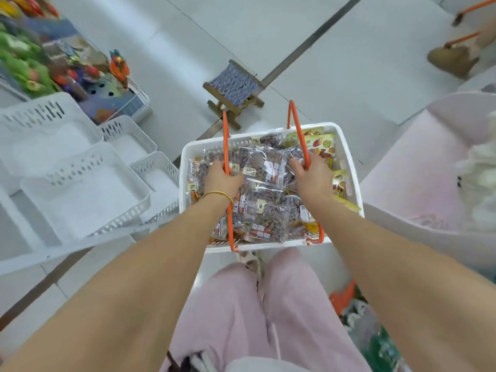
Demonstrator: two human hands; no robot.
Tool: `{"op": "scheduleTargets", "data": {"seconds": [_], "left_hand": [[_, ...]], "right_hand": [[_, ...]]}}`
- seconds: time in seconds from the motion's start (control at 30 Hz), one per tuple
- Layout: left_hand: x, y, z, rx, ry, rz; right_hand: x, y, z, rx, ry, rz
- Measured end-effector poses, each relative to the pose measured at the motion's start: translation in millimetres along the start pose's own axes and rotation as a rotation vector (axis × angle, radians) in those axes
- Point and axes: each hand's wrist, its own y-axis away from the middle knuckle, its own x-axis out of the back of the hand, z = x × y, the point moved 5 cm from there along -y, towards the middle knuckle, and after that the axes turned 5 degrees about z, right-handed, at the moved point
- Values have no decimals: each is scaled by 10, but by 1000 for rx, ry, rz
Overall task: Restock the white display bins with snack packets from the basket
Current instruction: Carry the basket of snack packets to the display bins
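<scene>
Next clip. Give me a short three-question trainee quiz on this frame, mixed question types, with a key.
1. True or false: the white display bins right beside the basket already hold snack packets.
2. What do the left hand and the right hand each grip? A) a loose packet B) an orange handle of the basket C) a bin rim
3. Which wrist wears the gold bangle?
Key: 1 false, those bins show only bare bottoms; 2 B; 3 the left.
</scene>
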Motion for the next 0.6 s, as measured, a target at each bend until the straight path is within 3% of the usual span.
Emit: {"op": "scheduleTargets", "data": {"seconds": [0.33, 0.6], "left_hand": [[308, -1649, 1134, 164, 192, 268], [806, -2545, 1436, 351, 461, 543]], "right_hand": [[-563, -2154, -1534, 193, 130, -215], [-1415, -3106, -2926, 462, 253, -475]]}}
